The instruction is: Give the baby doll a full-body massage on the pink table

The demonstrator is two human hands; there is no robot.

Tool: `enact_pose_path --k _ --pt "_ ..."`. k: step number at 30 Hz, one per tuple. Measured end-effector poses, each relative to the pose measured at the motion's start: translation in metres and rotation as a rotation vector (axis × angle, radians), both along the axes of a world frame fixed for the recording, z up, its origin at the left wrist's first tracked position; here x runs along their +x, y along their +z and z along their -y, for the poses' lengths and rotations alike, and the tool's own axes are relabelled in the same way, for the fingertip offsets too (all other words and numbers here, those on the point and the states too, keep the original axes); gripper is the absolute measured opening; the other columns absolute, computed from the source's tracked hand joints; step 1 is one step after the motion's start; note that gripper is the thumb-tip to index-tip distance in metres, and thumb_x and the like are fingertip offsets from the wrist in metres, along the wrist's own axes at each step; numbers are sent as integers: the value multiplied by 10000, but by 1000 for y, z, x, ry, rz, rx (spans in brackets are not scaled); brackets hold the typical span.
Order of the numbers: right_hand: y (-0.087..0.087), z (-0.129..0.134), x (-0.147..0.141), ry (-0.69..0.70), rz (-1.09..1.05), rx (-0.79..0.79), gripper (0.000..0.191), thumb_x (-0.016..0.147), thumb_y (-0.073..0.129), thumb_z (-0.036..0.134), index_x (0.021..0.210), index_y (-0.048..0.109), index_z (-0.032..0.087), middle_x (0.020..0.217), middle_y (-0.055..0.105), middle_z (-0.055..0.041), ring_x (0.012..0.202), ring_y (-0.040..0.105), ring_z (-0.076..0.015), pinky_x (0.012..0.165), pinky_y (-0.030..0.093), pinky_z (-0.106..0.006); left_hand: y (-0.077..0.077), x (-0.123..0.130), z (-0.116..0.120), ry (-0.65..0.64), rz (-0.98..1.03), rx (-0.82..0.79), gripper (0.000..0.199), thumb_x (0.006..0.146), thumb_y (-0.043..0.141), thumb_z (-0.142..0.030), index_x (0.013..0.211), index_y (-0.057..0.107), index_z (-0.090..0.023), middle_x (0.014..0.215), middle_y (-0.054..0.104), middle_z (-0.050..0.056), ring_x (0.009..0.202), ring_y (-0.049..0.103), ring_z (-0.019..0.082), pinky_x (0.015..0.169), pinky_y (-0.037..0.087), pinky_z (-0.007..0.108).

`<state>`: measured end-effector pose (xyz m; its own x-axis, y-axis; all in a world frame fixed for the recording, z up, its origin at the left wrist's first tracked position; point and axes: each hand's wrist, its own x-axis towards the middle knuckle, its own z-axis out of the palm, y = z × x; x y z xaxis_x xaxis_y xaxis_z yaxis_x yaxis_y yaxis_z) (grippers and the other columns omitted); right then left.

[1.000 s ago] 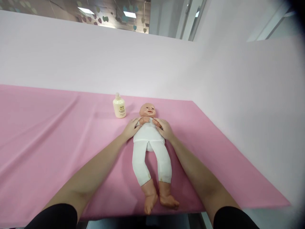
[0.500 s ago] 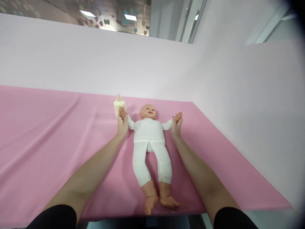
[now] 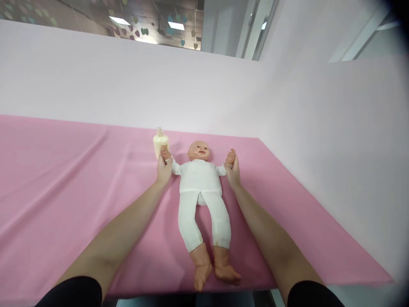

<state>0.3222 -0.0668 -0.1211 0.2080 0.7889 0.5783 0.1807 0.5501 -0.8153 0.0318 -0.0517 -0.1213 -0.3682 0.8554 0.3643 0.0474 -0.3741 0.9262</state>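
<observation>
- Far left: pink cloth (image 3: 47,183) is spread flat, marked by long slanting creases; its far edge is backed by a white wall (image 3: 96,81).
- Lower left: the upper arm is covered by a black sleeve (image 3: 76,292); the forearm is left bare and stretched forward over the cloth.
- Above the wall, left of centre: ceiling lamps (image 3: 119,21) and hanging hearts (image 3: 145,31) are seen.
- Left of the doll (image 3: 200,179): a pale yellow bottle (image 3: 160,141) is stood upright on the cloth. Its lower part is partly hidden by the doll's raised hand; whether the two are touching cannot be told.
- Left hand (image 3: 164,171): curled nearly closed around the doll's wrist on this side, thumb laid along it; the far fingers are hidden.
- Centre: the doll is laid on its back on the cloth, head toward the wall, bare feet near the cloth's front edge. It is dressed in white. Both its arms are held out sideways, bent, with hands raised.
- Right hand (image 3: 234,172): closed about the doll's other wrist, thumb on the inner side; the remaining fingers are mostly hidden.
- Lower right: a second black sleeve (image 3: 309,294) is seen above the elbow.
</observation>
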Motion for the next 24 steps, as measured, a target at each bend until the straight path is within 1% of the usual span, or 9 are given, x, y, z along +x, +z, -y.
enact_pose_path --k 3,7,9,12,14,16,20,22,24 --pt "1 6 -8 60 246 49 607 830 514 238 1413 346 222 1449 414 -77 1341 382 -196 1135 285 -412 2 6 7 -88 -293 103 514 810 591 -301 1301 469 -208 1283 562 97 1210 515 256 1050 383 422" --pt "1 9 -15 94 631 126 519 816 487 149 1322 499 259 1329 551 -35 1232 487 -213 1090 335 -431 2 15 11 -268 -702 144 507 800 606 -352 1272 524 -185 1230 600 107 1142 548 281 1012 404 459" --pt "1 10 -17 108 724 154 519 806 462 111 1294 531 276 1304 574 -15 1202 507 -211 1073 349 -434 3 18 13 -307 -791 155 473 808 598 -361 1244 546 -186 1205 613 107 1116 557 282 988 419 465" --pt "2 11 -18 87 700 143 503 819 466 138 1299 524 275 1298 575 -25 1199 508 -215 1068 358 -435 6 19 16 -266 -817 159 440 827 579 -359 1228 542 -181 1179 617 109 1097 555 279 969 425 467" --pt "2 12 -18 59 591 99 515 830 494 192 1341 474 258 1322 550 -52 1224 491 -219 1080 350 -434 8 18 18 -239 -782 158 415 837 568 -358 1210 534 -178 1162 617 108 1086 556 273 965 425 460" --pt "3 12 -17 35 409 52 570 838 512 242 1394 388 238 1383 488 -77 1279 447 -213 1101 329 -426 8 16 18 -186 -669 152 378 853 545 -352 1188 519 -177 1144 613 109 1073 565 260 958 432 445" --pt "5 5 -9 -11 31 59 661 817 543 288 1422 285 225 1475 352 -95 1335 385 -197 1125 296 -416 3 11 9 -30 -263 85 295 875 507 -360 1115 473 -192 1112 603 106 1056 588 227 942 459 403" --pt "1 -2 -2 -94 -138 26 688 802 548 313 1420 261 216 1472 338 -110 1304 424 -202 1109 318 -432 -2 7 2 40 -26 13 270 887 485 -384 1090 443 -210 1130 596 102 1070 591 212 939 471 379" --pt "-6 -9 6 -203 -295 -62 689 794 535 329 1412 256 209 1458 343 -118 1288 438 -208 1099 333 -446 -8 3 -5 109 175 -91 267 903 451 -411 1090 420 -223 1182 579 106 1117 577 208 949 474 367"
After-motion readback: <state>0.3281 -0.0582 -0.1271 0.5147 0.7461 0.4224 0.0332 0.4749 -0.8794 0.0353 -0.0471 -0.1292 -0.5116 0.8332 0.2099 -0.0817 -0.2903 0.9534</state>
